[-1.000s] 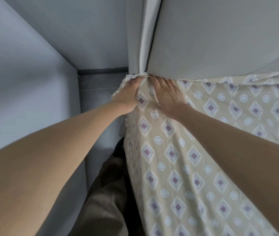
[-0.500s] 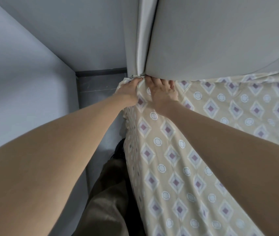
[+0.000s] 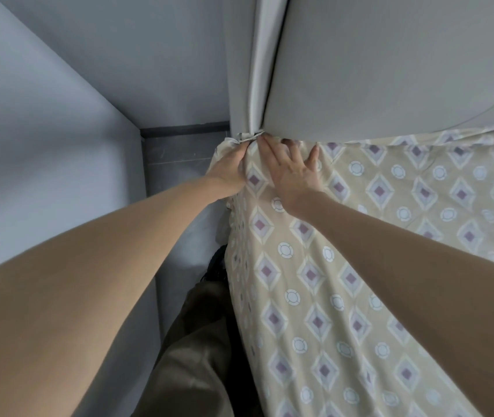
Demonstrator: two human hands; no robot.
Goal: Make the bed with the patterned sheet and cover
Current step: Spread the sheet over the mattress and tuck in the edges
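Tucking sheet (image 3: 360, 266) corner by headboard (image 3: 390, 70). Left hand (image 3: 230, 171) grips sheet; right hand (image 3: 292, 174) flat, pressing. Next, likely: push fabric under.

1. Your left hand (image 3: 230, 173) grips the bunched corner of the patterned sheet (image 3: 360, 266), just below the grey headboard (image 3: 390, 70).
2. Your right hand (image 3: 292, 173) lies flat on the sheet beside it, fingers spread, tips at the headboard's lower edge.
3. Sheet covers the mattress top and its near side.

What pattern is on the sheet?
The sheet is beige with purple diamonds and white circles; head view.
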